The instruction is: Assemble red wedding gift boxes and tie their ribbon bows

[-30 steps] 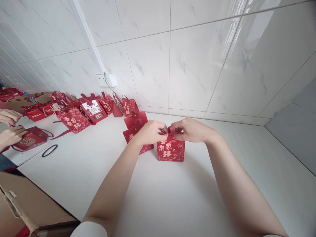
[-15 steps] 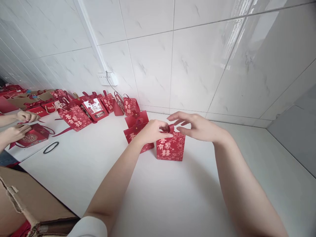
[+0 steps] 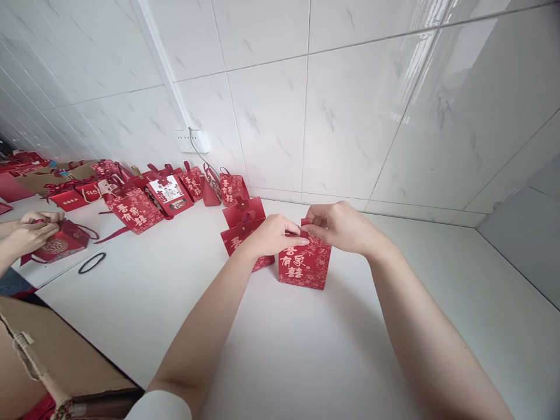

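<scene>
A small red gift box [image 3: 304,265] with gold characters stands upright on the white counter [image 3: 280,344] in front of me. My left hand [image 3: 271,233] is closed over its top left edge, fingertips pressing the top flap. My right hand [image 3: 339,226] pinches the red tab at the top of the same box. Just behind to the left sit two more red gift boxes [image 3: 242,224], touching my left hand's side.
A row of red gift bags and boxes [image 3: 144,195] lines the tiled wall on the left, under a wall socket [image 3: 191,140]. Another person's hands [image 3: 26,230] work a red box [image 3: 63,239] at far left. A black loop [image 3: 91,262] lies nearby. A cardboard box [image 3: 48,361] fills the lower left.
My right hand, open and lifted half a second ago, has come back down and pinched the tab on the box top. The left hand stayed on the box.
</scene>
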`<action>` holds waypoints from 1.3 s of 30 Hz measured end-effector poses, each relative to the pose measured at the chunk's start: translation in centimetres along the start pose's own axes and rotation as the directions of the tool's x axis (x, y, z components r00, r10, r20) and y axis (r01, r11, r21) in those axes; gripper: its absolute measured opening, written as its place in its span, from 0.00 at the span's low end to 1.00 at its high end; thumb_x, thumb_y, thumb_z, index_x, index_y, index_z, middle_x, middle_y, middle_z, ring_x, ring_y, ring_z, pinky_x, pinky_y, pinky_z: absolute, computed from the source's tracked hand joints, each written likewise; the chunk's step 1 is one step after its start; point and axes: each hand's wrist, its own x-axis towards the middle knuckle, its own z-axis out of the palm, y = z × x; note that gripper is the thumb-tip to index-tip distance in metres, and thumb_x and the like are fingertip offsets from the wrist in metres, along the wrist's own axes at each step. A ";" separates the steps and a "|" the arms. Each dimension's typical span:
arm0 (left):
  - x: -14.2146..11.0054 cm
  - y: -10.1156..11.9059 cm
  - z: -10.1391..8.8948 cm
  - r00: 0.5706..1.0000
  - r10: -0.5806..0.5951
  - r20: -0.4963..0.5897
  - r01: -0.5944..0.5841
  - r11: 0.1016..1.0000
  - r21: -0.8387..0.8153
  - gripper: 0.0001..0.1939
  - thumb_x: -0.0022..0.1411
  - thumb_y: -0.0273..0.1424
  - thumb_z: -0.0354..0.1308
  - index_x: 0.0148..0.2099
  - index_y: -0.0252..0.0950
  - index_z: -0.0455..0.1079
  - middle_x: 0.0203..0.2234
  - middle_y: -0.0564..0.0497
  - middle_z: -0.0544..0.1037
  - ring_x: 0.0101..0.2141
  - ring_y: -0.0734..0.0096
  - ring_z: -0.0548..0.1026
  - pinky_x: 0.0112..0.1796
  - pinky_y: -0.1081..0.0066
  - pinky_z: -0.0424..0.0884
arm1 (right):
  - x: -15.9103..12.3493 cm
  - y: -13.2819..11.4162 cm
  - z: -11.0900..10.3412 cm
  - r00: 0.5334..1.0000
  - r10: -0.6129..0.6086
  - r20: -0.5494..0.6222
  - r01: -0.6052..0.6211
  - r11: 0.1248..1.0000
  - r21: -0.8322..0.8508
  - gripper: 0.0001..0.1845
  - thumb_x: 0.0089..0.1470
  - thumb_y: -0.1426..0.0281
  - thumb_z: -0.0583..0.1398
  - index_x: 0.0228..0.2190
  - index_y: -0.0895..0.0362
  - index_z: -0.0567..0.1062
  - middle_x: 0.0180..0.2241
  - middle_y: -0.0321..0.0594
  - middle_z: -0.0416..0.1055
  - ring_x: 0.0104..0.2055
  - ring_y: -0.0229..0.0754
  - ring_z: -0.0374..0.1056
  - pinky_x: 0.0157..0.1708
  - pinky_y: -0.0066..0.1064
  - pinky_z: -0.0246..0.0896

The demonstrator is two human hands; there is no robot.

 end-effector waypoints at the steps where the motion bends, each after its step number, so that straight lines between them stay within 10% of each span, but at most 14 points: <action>1: 0.0 0.1 0.0 1.000 -0.001 0.004 0.001 1.000 -0.002 0.18 0.54 0.39 0.57 0.20 0.34 0.59 0.18 0.56 0.52 0.21 0.79 0.50 0.22 0.73 0.47 | 0.0 0.0 0.0 1.000 0.001 0.001 -0.001 1.000 0.001 0.05 0.53 0.70 0.56 0.30 0.54 0.73 0.26 0.37 0.74 0.27 0.40 0.67 0.25 0.29 0.54; 15: -0.9 0.9 -1.6 0.999 0.017 0.038 -0.014 0.997 -0.075 0.09 0.53 0.34 0.60 0.37 0.36 0.74 0.31 0.53 0.77 0.32 0.72 0.73 0.32 0.74 0.66 | -0.9 0.6 -1.2 0.993 0.012 0.114 -0.014 1.000 0.022 0.10 0.53 0.63 0.59 0.37 0.51 0.73 0.38 0.37 0.74 0.37 0.41 0.69 0.29 0.28 0.60; 25: -0.6 1.1 -0.6 0.998 0.006 -0.064 -0.002 0.998 0.063 0.09 0.55 0.37 0.58 0.30 0.36 0.72 0.22 0.55 0.72 0.21 0.78 0.61 0.23 0.74 0.56 | -0.4 0.9 -0.4 0.989 -0.010 0.146 0.022 0.997 -0.076 0.09 0.52 0.71 0.55 0.27 0.52 0.75 0.30 0.34 0.74 0.27 0.37 0.65 0.24 0.29 0.53; 33: -0.6 0.1 -0.7 1.000 0.014 -0.004 -0.015 0.996 -0.085 0.08 0.53 0.35 0.61 0.32 0.35 0.73 0.29 0.52 0.78 0.32 0.71 0.74 0.32 0.73 0.67 | -0.6 0.9 -0.4 0.972 0.081 0.219 -0.065 0.995 -0.079 0.12 0.53 0.65 0.54 0.24 0.51 0.75 0.23 0.35 0.70 0.22 0.38 0.59 0.20 0.30 0.49; 39: -1.3 -1.1 -2.0 1.000 -0.008 0.013 0.007 0.994 0.105 0.09 0.50 0.34 0.63 0.36 0.38 0.77 0.29 0.52 0.78 0.29 0.70 0.72 0.27 0.73 0.63 | -1.0 1.9 -0.6 0.947 0.155 0.281 -0.118 0.982 -0.144 0.13 0.53 0.61 0.55 0.24 0.50 0.76 0.23 0.39 0.69 0.21 0.39 0.60 0.17 0.30 0.47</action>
